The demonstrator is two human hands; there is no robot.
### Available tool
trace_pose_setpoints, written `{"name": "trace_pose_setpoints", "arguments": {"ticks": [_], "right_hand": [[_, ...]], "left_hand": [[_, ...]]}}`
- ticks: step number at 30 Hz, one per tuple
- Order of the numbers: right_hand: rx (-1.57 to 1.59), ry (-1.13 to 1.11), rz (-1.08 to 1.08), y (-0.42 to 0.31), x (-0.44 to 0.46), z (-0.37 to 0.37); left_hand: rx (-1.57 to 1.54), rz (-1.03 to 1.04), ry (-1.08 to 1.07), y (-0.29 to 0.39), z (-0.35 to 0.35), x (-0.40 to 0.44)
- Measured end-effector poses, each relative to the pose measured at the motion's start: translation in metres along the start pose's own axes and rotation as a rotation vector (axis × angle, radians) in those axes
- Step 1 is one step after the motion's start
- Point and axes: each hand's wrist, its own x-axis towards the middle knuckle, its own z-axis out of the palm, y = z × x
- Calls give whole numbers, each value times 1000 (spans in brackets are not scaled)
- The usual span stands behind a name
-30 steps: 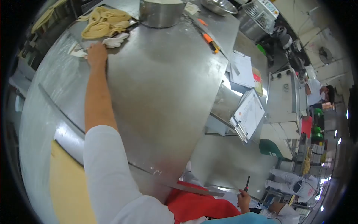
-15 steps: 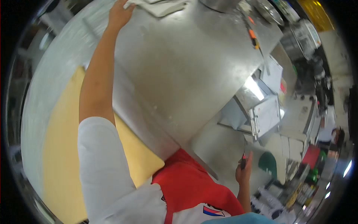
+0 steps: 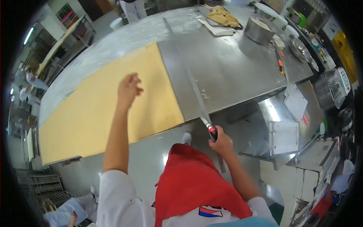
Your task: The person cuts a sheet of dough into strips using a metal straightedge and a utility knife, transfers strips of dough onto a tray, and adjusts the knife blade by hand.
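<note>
A wide sheet of yellow dough (image 3: 109, 98) covers the left part of the steel table. My left hand (image 3: 130, 89) is over it, fingers loosely bent and apart, holding nothing. I cannot tell how high it is above the dough. At the table's front edge my right hand (image 3: 224, 143) is closed round the black-and-red handle of a knife (image 3: 213, 133). Its blade points away from me, in line with a long metal strip (image 3: 193, 81). That strip lies across the table right of the dough and juts past the front edge.
A folded cloth (image 3: 217, 30), a tray with brownish pieces (image 3: 223, 17) and a pot of pale stuff (image 3: 261, 29) stand at the back. An orange-handled tool (image 3: 280, 65) lies near a metal bowl (image 3: 300, 48). White bins (image 3: 283, 137) sit to the right. Other people are in the background.
My left hand has come back from the cloth to over the dough. My right hand has brought the knife from low on the right to the table edge. The view has shifted.
</note>
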Motion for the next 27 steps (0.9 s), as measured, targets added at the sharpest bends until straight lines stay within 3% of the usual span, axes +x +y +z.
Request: {"name": "trace_pose_setpoints", "arguments": {"ticks": [4,8,11,12,14,16,18,20,22,24,26,27], "right_hand": [[-94,-67,36,-20,7,-19],[63,19,-110,-6,-5,-70],[-151,16,-103,-6,-27,-114],[-184,59,-117,-3,-39,-119],[-251,-25,-99,-4,-65,-137],[-320,46,-202,18,-95,-141],[-250,15,-84,25,-121,-155],[-297,91,-114,51,-139,-157],[-392,200,-130,88,-146,-157],[-315,200,30,111,-141,-169],[-400,235,-83,141,-135,-196],[-343,317,-36,158,-127,-201]], "left_hand": [[-215,-221,-104,-20,24,-78],[-555,-372,-320,-39,113,-94],[-783,-421,-412,-24,194,-66],[-953,-486,-502,-25,218,-46],[-1352,-420,-654,-16,261,-5],[-1365,-734,-448,17,283,31],[-1428,-682,-385,31,287,57],[-1481,-643,-336,41,281,71],[-1493,-395,-469,53,264,84],[-1461,-356,-405,76,229,100],[-1372,-183,-327,88,185,118],[-1270,-191,-295,89,165,128]]}}
